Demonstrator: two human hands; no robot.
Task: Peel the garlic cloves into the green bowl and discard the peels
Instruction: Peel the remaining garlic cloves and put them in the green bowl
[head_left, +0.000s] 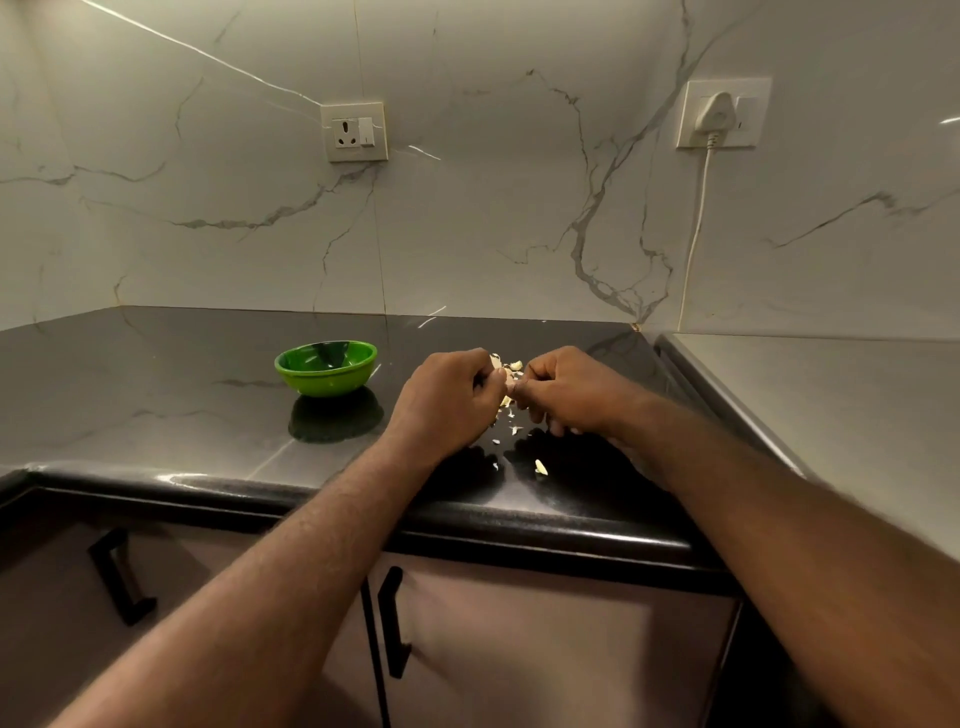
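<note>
Closely, both hands worked one clove over the dark bench.

Nearest, pale cabinet doors with black bar handles (392, 623) sat under the glossy black stone bench (156, 415). Just past its front edge a pale garlic sliver (541, 467) lay among small white peel scraps (511, 428). Above these the left hand (447, 400) and the right hand (571, 395) met, fingers curled in, their tips together pinching a small pale garlic clove (505, 401) that was mostly hidden between them. Just beyond the knuckles a few more loose garlic pieces (514, 365) rested on the bench. Left of the left hand, and apart from it, the round green plastic bowl (326, 368) stood upright. Behind, the white veined marble wall (493, 208) carried a white socket plate (354, 132) and, further right, a white plug (719, 117) with its cord hanging down.
</note>
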